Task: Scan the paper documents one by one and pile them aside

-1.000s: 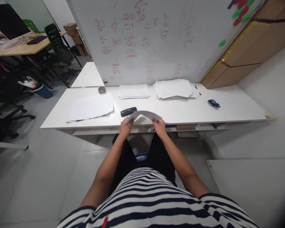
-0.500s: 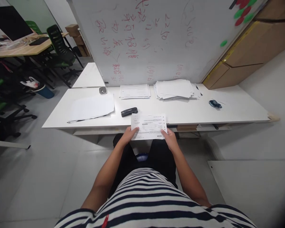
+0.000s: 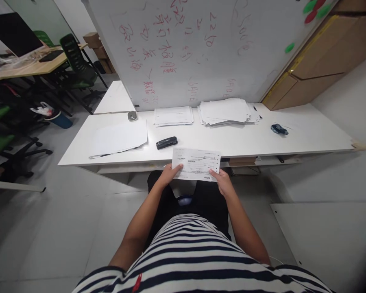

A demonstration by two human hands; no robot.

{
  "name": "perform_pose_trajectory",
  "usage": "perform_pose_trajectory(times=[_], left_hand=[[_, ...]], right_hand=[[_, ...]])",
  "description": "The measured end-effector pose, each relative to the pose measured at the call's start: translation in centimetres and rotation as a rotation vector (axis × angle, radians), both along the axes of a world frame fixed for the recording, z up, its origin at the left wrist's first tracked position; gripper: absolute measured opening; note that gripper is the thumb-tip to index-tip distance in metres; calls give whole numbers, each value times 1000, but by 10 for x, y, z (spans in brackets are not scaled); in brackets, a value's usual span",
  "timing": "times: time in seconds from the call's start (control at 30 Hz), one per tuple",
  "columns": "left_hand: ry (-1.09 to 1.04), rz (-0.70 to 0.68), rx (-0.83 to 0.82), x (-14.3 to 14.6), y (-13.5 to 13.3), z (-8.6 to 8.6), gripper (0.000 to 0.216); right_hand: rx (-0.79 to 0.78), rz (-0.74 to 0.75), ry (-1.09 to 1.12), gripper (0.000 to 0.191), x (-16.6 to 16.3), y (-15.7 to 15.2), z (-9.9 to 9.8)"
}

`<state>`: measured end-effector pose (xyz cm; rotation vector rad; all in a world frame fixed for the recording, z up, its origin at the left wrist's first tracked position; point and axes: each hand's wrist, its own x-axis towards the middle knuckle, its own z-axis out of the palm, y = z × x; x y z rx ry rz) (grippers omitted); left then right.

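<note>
A printed paper form (image 3: 197, 163) is held flat over the near edge of the white table (image 3: 308, 138). My left hand (image 3: 169, 174) pinches its lower left corner, thumb on top. Its lower right corner sits in my right hand (image 3: 221, 180), gripped the same way. A black stapler (image 3: 166, 142) lies on the table just beyond the form, to the left. Farther back lie a small stack of printed sheets (image 3: 173, 115) and a larger untidy pile of papers (image 3: 227, 111).
Large blank sheets (image 3: 118, 138) lie at the table's left. A small grey object (image 3: 132, 116) and a dark blue object (image 3: 279, 129) also sit on the table. A whiteboard with red writing (image 3: 189, 44) stands behind it. Office chairs (image 3: 79, 61) and a desk are at far left.
A second ago the paper was bowed upward between both hands at the table edge. It now lies flat and face up, drawn slightly toward me.
</note>
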<state>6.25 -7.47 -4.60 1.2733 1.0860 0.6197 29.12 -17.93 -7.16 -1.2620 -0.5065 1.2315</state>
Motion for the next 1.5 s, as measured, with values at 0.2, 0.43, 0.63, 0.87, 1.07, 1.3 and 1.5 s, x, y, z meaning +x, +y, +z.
perform_pose_trajectory(times=[0.2,0.43,0.63,0.87,1.07,1.3,1.5], left_hand=[[-73,53,-32,4,-7,-4,59],[-123,79,-54,6,-9,-7,64],[-44,-7,28,1,-10,-2,64],[267,-182,369,2,29,19,55],[677,-46,885,4,98,40,47],[767,-203,870,-13,127,19,36],[582,-343,825,-23,123,34,33]], right_hand=[[-2,1,-25,46,2,3,-2],[13,19,-62,46,3,3,1],[19,100,-14,48,10,6,5],[-69,73,-205,51,19,24,-2],[-5,-99,-220,52,16,20,-6],[11,-129,-155,46,13,16,3],[37,-107,-124,45,10,27,5]])
